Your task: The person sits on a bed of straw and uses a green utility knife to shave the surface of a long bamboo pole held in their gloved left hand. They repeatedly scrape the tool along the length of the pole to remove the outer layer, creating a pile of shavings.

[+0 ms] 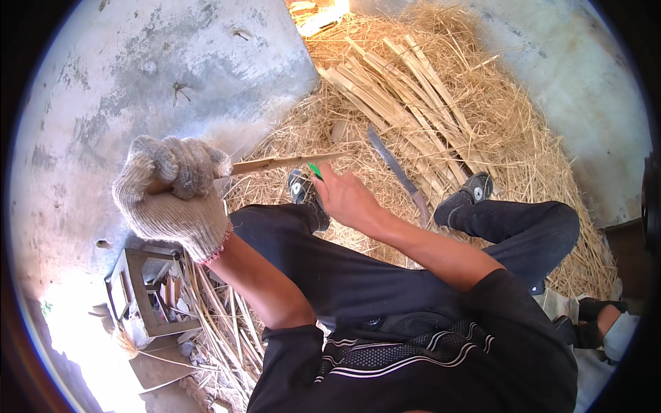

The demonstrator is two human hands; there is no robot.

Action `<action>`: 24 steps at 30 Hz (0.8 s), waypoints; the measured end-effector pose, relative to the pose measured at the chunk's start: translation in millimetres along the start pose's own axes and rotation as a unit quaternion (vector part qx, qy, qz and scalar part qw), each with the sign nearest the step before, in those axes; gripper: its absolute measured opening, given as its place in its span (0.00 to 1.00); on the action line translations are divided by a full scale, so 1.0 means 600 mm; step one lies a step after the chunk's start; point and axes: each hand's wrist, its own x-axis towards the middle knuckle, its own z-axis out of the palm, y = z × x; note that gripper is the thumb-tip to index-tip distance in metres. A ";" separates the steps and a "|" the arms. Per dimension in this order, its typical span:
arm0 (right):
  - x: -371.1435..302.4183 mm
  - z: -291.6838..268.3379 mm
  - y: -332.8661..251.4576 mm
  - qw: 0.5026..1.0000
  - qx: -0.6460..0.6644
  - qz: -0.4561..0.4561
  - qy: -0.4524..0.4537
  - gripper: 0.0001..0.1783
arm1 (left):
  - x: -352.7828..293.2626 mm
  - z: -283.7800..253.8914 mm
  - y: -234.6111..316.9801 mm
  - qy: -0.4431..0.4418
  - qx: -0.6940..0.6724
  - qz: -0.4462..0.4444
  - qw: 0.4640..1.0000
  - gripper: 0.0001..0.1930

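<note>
My left hand (172, 189), in a pale knit work glove, is closed round one end of a split bamboo strip (275, 164). The strip points right across the space above my knees and narrows to a thin tip. Bare and closed, my right hand (350, 199) is at the strip's far half. A small green object (315, 171) sticks out between its fingers against the strip; most of it is hidden, so its kind does not show. Beyond that hand, a long dark-bladed knife (389, 158) with a brown handle lies on the shavings between my shoes.
Several split bamboo strips (413, 103) lie bundled on a thick layer of shavings (530, 144). A worn grey wall (158, 76) rises at the left. At lower left, a small wooden frame (155, 292) stands beside long thin strips. Part of another person's arm (609, 320) shows at lower right.
</note>
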 end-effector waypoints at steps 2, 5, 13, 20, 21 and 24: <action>0.011 0.017 0.059 0.999 -0.007 0.042 -0.004 0.18 | -0.010 0.006 -0.001 -0.002 -0.005 -0.017 1.000 0.14; 0.032 0.072 0.198 0.992 -0.081 0.097 -0.023 0.24 | -0.002 0.030 -0.005 -0.023 -0.004 -0.010 1.000 0.14; -0.003 -0.015 0.046 0.993 0.094 0.069 -0.009 0.19 | -0.009 0.041 0.006 0.059 0.046 0.015 0.997 0.19; -0.033 -0.093 -0.018 0.984 0.177 0.021 -0.006 0.18 | -0.010 0.060 0.115 0.067 0.150 0.102 0.981 0.20; -0.034 -0.105 -0.023 0.982 0.187 0.023 -0.009 0.18 | -0.010 0.062 0.125 0.081 0.166 0.106 0.977 0.20; -0.047 -0.120 -0.040 0.978 0.207 -0.007 0.009 0.13 | -0.017 0.058 0.129 0.212 0.263 0.197 0.920 0.20</action>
